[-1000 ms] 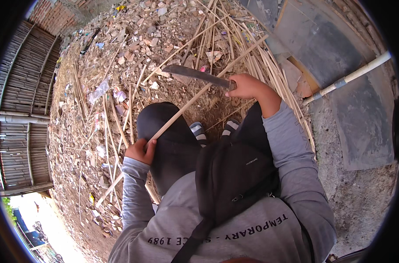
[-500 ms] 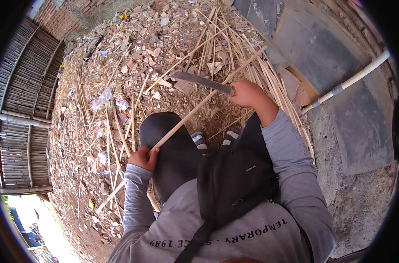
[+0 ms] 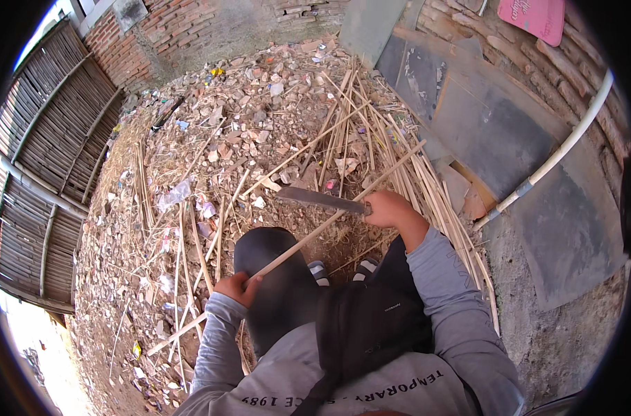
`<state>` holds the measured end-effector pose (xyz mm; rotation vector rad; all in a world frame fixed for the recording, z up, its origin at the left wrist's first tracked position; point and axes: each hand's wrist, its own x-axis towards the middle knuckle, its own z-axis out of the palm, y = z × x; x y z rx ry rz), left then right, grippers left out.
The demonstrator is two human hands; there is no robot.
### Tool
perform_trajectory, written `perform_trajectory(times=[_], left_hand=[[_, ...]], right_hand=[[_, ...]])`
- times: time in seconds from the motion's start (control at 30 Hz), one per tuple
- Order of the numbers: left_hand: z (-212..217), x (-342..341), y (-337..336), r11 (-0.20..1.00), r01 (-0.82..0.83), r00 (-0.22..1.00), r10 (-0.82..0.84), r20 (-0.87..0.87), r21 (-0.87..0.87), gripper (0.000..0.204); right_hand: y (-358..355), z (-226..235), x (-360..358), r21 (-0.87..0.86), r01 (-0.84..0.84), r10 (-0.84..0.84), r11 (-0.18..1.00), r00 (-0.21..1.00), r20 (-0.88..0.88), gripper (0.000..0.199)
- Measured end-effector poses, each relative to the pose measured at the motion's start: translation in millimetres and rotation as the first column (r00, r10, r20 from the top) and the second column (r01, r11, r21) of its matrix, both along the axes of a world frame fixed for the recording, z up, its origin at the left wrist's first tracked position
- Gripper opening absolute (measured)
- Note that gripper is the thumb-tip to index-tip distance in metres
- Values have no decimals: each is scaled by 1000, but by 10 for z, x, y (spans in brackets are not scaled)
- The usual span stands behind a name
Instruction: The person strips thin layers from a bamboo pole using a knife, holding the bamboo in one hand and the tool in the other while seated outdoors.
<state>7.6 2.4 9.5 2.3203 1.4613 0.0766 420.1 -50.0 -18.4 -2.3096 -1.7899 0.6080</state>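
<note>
A long pale bamboo strip (image 3: 298,247) runs slantwise across my bent left knee, its far end up at the right. Near that knee my left hand (image 3: 236,287) is wrapped round the strip, and the strip's near end sticks out below my wrist. My right hand (image 3: 387,209) grips the handle of a machete (image 3: 320,200), most of the handle hidden in the fist. The dark, wide blade points left and lies across the strip; whether its edge touches the wood, I cannot tell.
Several bamboo strips (image 3: 433,201) are heaped ahead and to the right. Rubble and litter (image 3: 260,90) cover the ground. On the right, dark sheets (image 3: 565,222) and a white pole (image 3: 565,156) lean by a brick wall (image 3: 461,17). A bamboo fence (image 3: 41,180) stands left.
The view has tilted up, so the scene sits lower and more wall shows. Both hands keep their hold; the machete blade lies a little flatter across the strip.
</note>
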Motion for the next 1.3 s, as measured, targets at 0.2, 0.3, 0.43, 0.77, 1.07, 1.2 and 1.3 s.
perform_trajectory(times=[0.2,0.3,0.43,0.77,1.07,1.2,1.3], left_hand=[[-121,-35,17,996,-3,999,-1,53,84,52],[-113,-68,14,996,3,1000,-5,28,87,51],[-136,-86,23,996,27,998,-32,58,86,50],[-90,-36,11,995,27,1000,-28,5,96,49],[-90,-26,-12,994,14,999,-19,39,107,49],[-130,-47,22,995,23,998,-29,59,101,50],[-135,-24,5,994,13,999,-17,38,110,50]], right_hand=[[58,-78,154,25,103,-104,994,994,30,30],[-8,-5,15,-17,29,-28,999,998,52,33],[-17,-44,139,0,37,-36,999,976,-217,34],[-15,-77,85,7,21,-21,1000,1000,-12,34],[27,-152,112,26,34,-32,999,998,-60,31],[-14,-7,133,18,-14,16,1000,994,-107,31],[-6,-45,152,39,-3,8,999,991,-134,32]])
